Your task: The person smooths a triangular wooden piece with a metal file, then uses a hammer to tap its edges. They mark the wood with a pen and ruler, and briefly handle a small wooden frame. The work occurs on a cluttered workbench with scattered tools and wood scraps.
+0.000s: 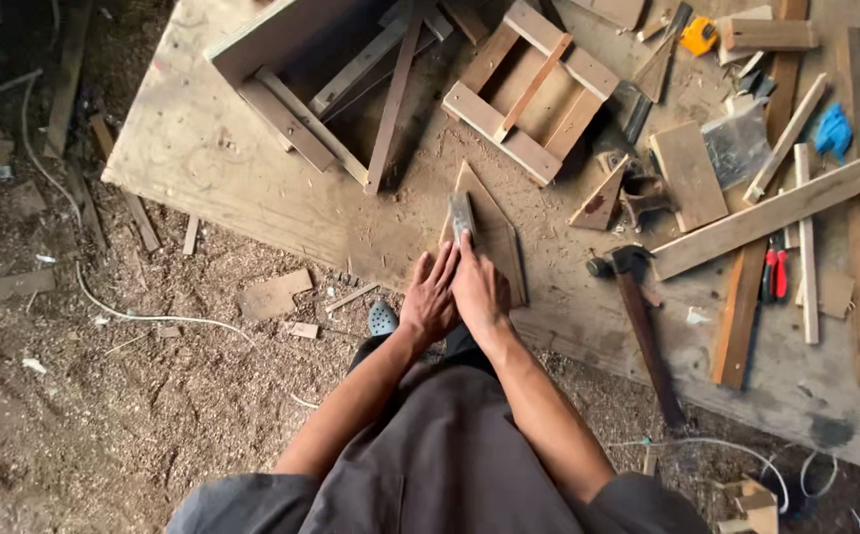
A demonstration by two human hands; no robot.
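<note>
Both hands press together on a small grey block (462, 215) that lies on a flat wood piece (494, 237) near the front edge of the board (213, 148). The left hand (430, 297) lies flat, fingers stretched forward beside the block's near end. The right hand (479, 289) sits against it, its fingers reaching up onto the block; whether they close around it or only press on top cannot be told.

The block's long axis runs away from the person, nearly straight up the view, its far end pointing at the wooden frame (532, 91). The wood piece under it is a tapered slab, its narrow end pointing away past the fingertips and its broad end under the right palm, leaning slightly rightward toward the person.

Right of the grip, well apart, a hammer (638, 316) lies with its head toward the hands and its handle running down toward the board's edge. Farther right a long plank (776, 210) slants upward. Left of the wrists, below the board, a white cable (153, 318) crosses the sawdust floor (104, 425).
</note>
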